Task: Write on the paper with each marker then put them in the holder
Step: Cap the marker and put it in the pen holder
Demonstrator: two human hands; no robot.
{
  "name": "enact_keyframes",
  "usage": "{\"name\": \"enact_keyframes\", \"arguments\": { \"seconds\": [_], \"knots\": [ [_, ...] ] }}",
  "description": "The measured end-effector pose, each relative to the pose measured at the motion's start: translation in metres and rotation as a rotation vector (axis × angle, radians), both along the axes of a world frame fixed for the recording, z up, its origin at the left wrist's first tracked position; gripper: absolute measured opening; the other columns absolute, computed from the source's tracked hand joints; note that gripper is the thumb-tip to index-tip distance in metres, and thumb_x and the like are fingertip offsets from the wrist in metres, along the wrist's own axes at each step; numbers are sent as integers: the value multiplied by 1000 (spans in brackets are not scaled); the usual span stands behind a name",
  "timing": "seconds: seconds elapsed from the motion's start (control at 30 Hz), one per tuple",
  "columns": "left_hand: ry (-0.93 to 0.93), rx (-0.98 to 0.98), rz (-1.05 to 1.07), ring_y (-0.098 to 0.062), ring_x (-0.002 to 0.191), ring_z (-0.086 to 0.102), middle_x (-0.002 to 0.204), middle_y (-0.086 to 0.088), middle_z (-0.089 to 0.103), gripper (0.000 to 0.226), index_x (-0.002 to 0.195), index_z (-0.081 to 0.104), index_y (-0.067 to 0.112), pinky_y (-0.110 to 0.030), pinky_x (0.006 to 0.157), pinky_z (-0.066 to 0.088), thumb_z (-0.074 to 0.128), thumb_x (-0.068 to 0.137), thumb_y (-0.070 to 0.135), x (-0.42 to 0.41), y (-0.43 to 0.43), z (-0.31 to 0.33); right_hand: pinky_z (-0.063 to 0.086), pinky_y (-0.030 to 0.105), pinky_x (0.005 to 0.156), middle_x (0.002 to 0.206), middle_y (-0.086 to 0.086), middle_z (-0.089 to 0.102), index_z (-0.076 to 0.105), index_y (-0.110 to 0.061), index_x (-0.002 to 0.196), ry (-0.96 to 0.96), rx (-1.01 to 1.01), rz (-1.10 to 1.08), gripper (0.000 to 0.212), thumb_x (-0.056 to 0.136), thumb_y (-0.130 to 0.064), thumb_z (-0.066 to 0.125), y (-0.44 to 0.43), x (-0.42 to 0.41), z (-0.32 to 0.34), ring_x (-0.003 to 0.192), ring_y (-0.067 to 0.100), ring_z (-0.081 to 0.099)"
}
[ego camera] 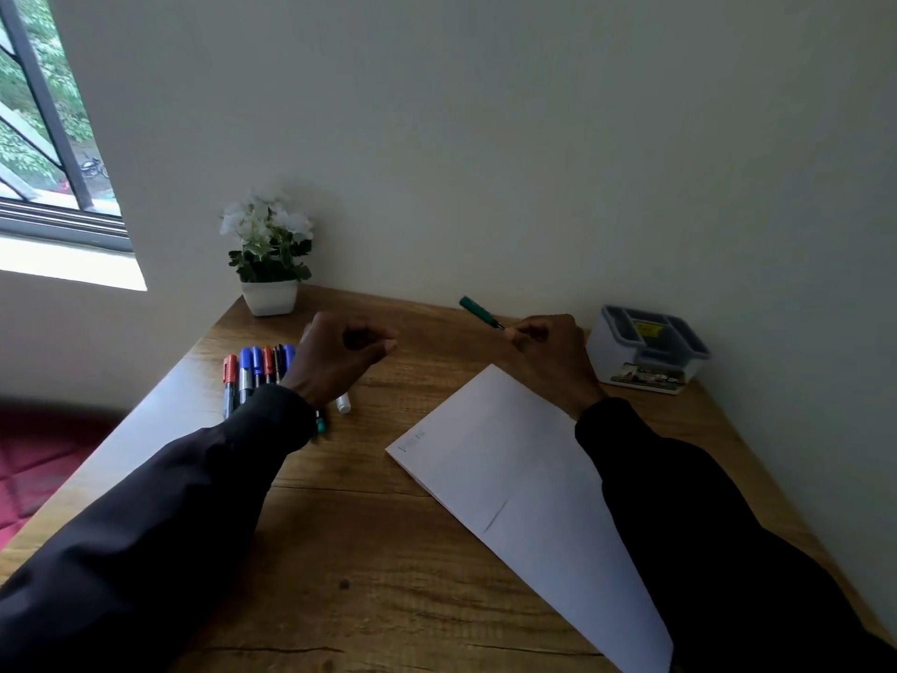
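Your right hand (548,354) hovers above the sheet of paper (524,483), fingers pinched shut around one green marker (480,312). Your left hand (340,357) curls loosely, empty, over about six markers (255,369) lying on the surface (369,551). One holder (648,349) sits far right; its yellow label is unreadable.

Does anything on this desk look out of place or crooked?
Only small things. The paper lies at an angle to the desk edge, its near corner running out of view. A white marker lies apart from the row of markers. Nothing looks spilled or damaged, and the holder stands upright.
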State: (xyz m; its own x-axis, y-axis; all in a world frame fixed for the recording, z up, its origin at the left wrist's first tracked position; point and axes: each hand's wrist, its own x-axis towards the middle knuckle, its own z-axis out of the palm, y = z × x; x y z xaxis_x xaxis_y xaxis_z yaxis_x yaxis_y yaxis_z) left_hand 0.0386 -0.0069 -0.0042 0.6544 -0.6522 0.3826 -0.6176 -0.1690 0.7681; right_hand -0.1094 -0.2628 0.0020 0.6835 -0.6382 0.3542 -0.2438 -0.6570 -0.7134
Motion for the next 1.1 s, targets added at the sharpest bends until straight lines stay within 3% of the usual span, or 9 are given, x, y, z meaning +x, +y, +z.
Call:
{"name": "enact_keyframes", "arguments": {
  "seconds": [0.1, 0.23, 0.33, 0.43, 0.53, 0.8, 0.93, 1.1],
  "knots": [
    [-20, -12, -2, 9, 87, 65, 91, 20, 67, 16, 101, 71, 22, -7, 70, 50, 70, 85, 19, -8, -10, 5, 48, 29, 59, 73, 18, 69, 72, -3, 75, -35, 125, 20, 26, 86, -27, 71, -9, -14, 3, 63, 7, 60],
    [-68, -35, -13, 8, 79, 66, 87, 16, 70, 13, 97, 74, 21, -9, 68, 51, 73, 84, 22, -20, -36, 14, 43, 8, 55, 67, 0, 63, 73, 0, 85, -45, 95, 30, 19, 96, -12, 64, -24, -33, 21, 56, -7, 57],
    [-77, -56, -43, 4, 77, 68, 85, 10, 73, 12, 93, 76, 19, -17, 70, 55, 76, 82, 21, -25, -59, 20, 46, 21, 59, 69, 7, 65, 74, 5, 85, -94, 62, -29, 23, 96, -15, 69, -50, -46, 34, 56, 1, 56],
    [-65, -83, -85, 4, 75, 68, 83, 11, 72, 12, 93, 76, 19, -17, 69, 54, 76, 81, 16, -31, -77, 25, 53, 31, 65, 79, 11, 72, 75, 2, 89, -131, 41, -141, 19, 92, -17, 74, -78, -56, 46, 69, 14, 65],
    [-51, -88, -93, 1, 77, 69, 85, 7, 73, 13, 95, 76, 15, -16, 71, 53, 75, 82, 15, -32, -88, 30, 52, 26, 67, 79, 9, 73, 75, 0, 87, -143, -9, -263, 18, 88, -17, 78, -104, -65, 59, 76, 19, 69],
    [-51, -61, -91, 3, 78, 69, 87, 7, 73, 14, 95, 75, 15, -11, 68, 53, 75, 81, 14, -28, -88, 28, 63, 35, 77, 84, 12, 77, 76, -1, 85, -165, 36, -344, 16, 85, -16, 79, -145, -57, 64, 79, 21, 75],
    [-52, -44, -82, 2, 81, 68, 90, 6, 73, 17, 99, 74, 13, -13, 72, 52, 74, 82, 14, -23, -86, 27, 64, 35, 71, 82, 13, 75, 75, 0, 83, -135, 21, -388, 14, 80, -14, 79, -155, -52, 65, 79, 22, 74],
    [-63, -38, -68, 2, 81, 68, 91, 5, 73, 17, 100, 75, 12, -10, 69, 51, 74, 83, 13, -20, -89, 26, 57, 30, 73, 91, 15, 76, 77, 1, 84, 55, 44, -321, 20, 78, -17, 83, -156, -52, 44, 87, 24, 73]
  ]
}}
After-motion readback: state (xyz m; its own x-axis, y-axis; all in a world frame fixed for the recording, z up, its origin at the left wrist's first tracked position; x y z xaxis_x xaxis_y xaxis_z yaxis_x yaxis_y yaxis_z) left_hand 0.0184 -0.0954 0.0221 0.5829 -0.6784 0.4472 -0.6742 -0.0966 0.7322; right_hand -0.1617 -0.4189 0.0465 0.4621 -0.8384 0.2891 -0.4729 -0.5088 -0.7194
